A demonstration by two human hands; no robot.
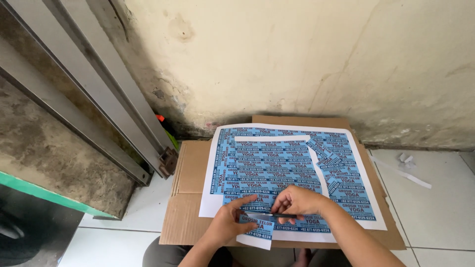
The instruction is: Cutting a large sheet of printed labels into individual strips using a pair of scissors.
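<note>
A large white sheet (292, 163) printed with rows of blue labels lies on brown cardboard (190, 170) on the floor. My left hand (228, 221) pinches a small cut-out piece of blue labels (258, 230) at the sheet's near edge. My right hand (298, 201) grips a thin dark blade-like tool (277, 216), laid across the top of that piece. Both hands touch at the piece. Several cut label strips (332, 168) lie loose on the right part of the sheet.
A stained plaster wall (297, 59) rises just behind the cardboard. Slanted metal rails (99, 99) stand at the left. White floor tiles (435, 198) surround the cardboard, with white paper scraps (406, 163) at the right.
</note>
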